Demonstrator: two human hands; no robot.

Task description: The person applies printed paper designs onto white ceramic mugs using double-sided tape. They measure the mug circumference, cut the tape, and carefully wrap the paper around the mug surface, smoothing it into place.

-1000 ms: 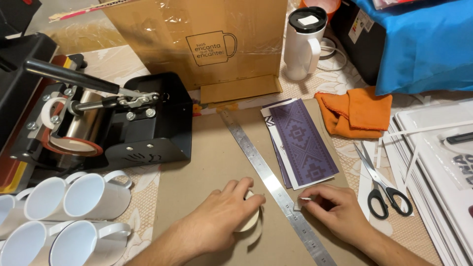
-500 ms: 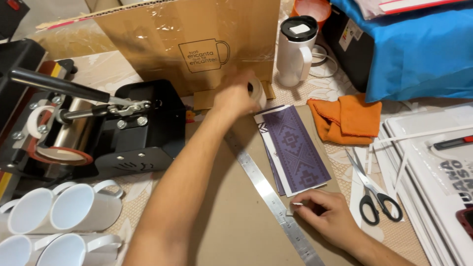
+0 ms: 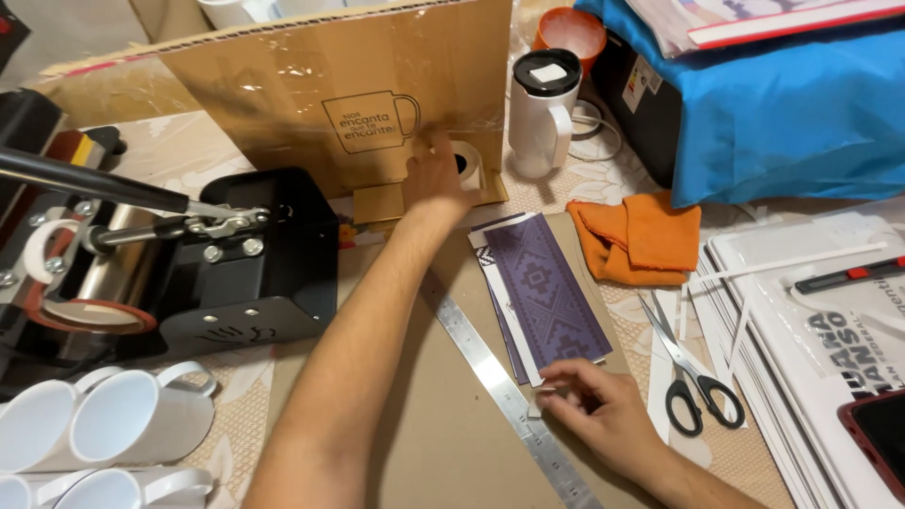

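My left hand [image 3: 436,175] reaches far forward and holds a roll of tape [image 3: 467,166] down against the foot of the upright cardboard panel [image 3: 283,94]. My right hand [image 3: 603,407] rests near the front, fingertips pinching something small at the lower end of the purple patterned paper strips [image 3: 547,297], right beside the steel ruler [image 3: 509,396]. What the fingers pinch is too small to make out. The strips lie in a stack on a brown cardboard sheet [image 3: 443,443].
A black mug heat press [image 3: 179,273] stands at the left, with several white mugs [image 3: 132,429] lying in front of it. Scissors [image 3: 693,372], an orange cloth [image 3: 641,240], a white travel mug [image 3: 544,113], a blue cloth-covered box [image 3: 782,104] and white trays [image 3: 811,320] fill the right.
My left hand lifted the tape roll from beside the ruler, carried it forward and set it at the base of the cardboard panel. My right hand stayed by the ruler.
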